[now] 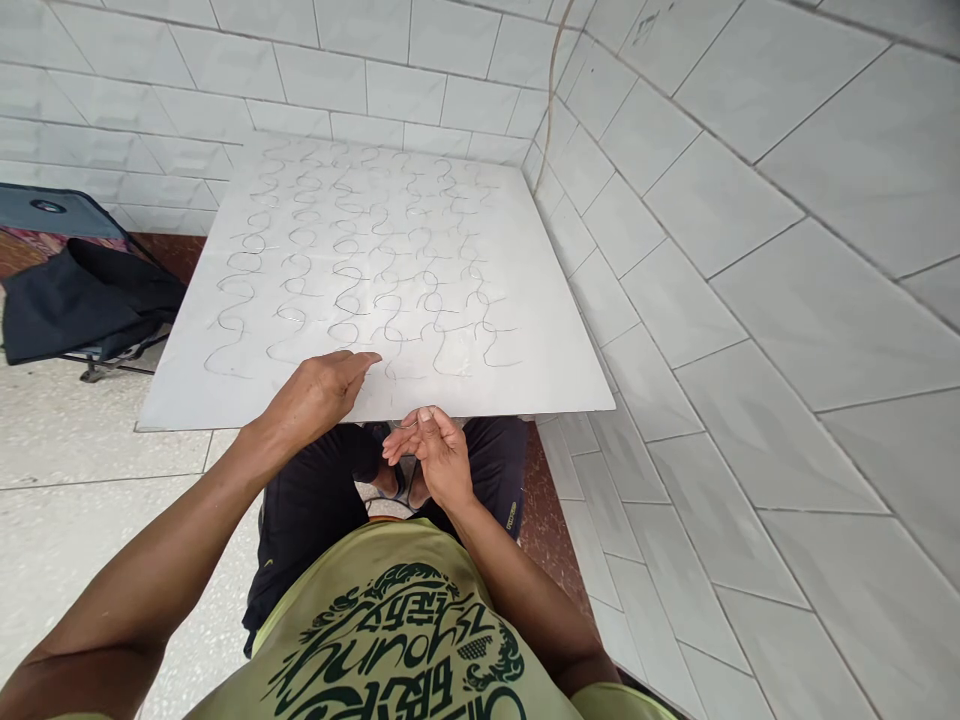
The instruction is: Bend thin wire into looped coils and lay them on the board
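Observation:
A white board (525, 300) lies flat in front of me, covered with several rows of thin S-shaped wire pieces (352, 270). My left hand (319, 392) rests on the board's near edge, fingers stretched flat and pointing right toward the nearest wire pieces. My right hand (431, 455) hovers just below the board's near edge, above my lap, palm turned up with the fingers curled together in a pinch; what it pinches is too thin to make out.
A white tiled wall (750, 250) runs along the right side and another behind the board. A folding chair with dark cloth (82, 295) stands at the left on the speckled floor (67, 470). A thin cord (551, 90) hangs in the corner.

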The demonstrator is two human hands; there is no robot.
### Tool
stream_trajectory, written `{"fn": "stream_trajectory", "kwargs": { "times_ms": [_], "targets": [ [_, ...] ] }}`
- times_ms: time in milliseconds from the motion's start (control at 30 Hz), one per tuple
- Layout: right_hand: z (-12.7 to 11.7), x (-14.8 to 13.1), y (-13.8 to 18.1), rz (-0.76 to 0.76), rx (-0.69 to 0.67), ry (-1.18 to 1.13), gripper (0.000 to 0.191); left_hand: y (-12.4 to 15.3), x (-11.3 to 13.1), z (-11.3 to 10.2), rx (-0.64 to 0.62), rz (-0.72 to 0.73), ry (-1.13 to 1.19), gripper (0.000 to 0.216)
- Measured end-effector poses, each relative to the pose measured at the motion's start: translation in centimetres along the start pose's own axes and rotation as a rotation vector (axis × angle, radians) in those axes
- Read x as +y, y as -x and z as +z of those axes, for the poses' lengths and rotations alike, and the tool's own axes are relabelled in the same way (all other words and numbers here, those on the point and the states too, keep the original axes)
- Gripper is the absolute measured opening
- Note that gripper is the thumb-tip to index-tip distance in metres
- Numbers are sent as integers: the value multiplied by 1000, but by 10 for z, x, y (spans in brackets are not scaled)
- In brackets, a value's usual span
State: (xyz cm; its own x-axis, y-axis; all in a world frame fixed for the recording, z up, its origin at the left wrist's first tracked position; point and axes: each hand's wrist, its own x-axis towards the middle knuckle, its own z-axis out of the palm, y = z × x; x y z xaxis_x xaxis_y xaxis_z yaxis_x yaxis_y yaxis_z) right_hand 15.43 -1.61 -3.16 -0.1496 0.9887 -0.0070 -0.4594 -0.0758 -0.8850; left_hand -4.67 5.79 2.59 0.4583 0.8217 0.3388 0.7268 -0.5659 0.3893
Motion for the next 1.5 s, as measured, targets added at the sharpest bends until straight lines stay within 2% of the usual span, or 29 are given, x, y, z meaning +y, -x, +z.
{"fn": "stream_trajectory", "kwargs": {
  "times_ms": [133,200,367,500,600,800,1067,1233,1500],
  "targets": [
    [3,-1,-3,12,24,-36,42,-1,8,-1,49,-27,16,41],
    [4,-2,-4,14,32,-56,41,-2,12,-1,72,-91,90,41],
    [2,-7,-7,2,38,-115,39,-5,24,-2,173,-392,512,49],
    [-1,-14,-9,-45,66,-128,38,-4,41,0,265,-521,802,58],
    [-2,-18,-10,-65,71,-119,40,-3,52,3,230,-597,903,57],
    [-1,-18,-6,-29,68,-42,45,-8,57,8,147,-557,1025,53],
    [-5,-13,-1,29,18,-15,42,-11,50,6,207,-548,956,38],
    [-5,-12,-1,70,3,0,47,-9,46,8,238,-558,933,36],
    [-10,-12,-3,30,71,39,41,-12,52,8,233,-588,944,38]
  ]
}}
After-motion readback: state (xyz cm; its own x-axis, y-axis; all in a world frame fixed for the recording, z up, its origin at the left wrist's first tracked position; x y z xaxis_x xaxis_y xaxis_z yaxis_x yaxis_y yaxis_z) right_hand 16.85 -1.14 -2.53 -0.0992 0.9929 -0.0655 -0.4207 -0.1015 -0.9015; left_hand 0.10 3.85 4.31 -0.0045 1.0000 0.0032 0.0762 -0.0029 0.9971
